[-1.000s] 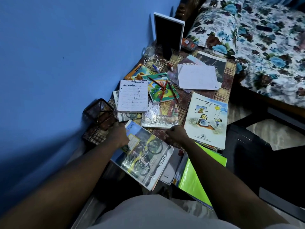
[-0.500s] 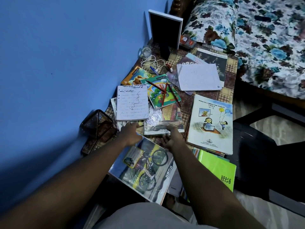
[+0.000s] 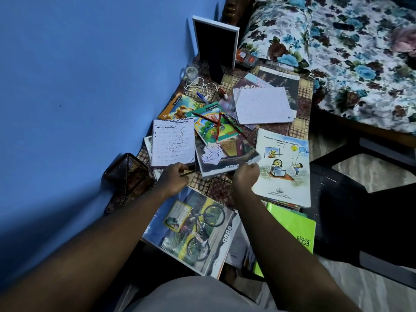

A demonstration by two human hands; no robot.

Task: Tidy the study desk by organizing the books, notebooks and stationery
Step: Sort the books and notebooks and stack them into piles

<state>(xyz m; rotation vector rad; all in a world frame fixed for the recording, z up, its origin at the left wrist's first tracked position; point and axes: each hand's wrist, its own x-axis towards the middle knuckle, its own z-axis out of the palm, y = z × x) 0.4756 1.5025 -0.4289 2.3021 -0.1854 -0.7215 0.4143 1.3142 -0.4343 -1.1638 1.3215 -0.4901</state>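
Note:
Books and notebooks lie scattered over the checked desk (image 3: pixel 301 129). My right hand (image 3: pixel 246 176) grips the near right corner of a book with an accordion on its cover (image 3: pixel 227 154), whose near edge is slightly raised. On it lies a green rainbow notebook (image 3: pixel 210 129) with red pencils (image 3: pixel 218 127) crossed on top. My left hand (image 3: pixel 173 180) is closed around a thin pencil (image 3: pixel 188 173) at the near edge of a handwritten notepad (image 3: pixel 172 143). A bicycle-cover book (image 3: pixel 193 233) overhangs the desk's near edge under my forearms.
To the right lie a white textbook with cartoon children (image 3: pixel 283 167) and a green folder (image 3: pixel 295 226). A mesh pen holder (image 3: pixel 126 172) is tipped over by the blue wall. Farther back are a white notepad (image 3: pixel 261 104), a cable (image 3: pixel 198 86) and a photo frame (image 3: pixel 213 46). Right: bed (image 3: pixel 337 52), black chair (image 3: pixel 360 221).
Both hands left the bicycle-cover book and reached forward. My right hand took hold of the accordion book's corner and lifted its edge; my left hand closed on a pencil.

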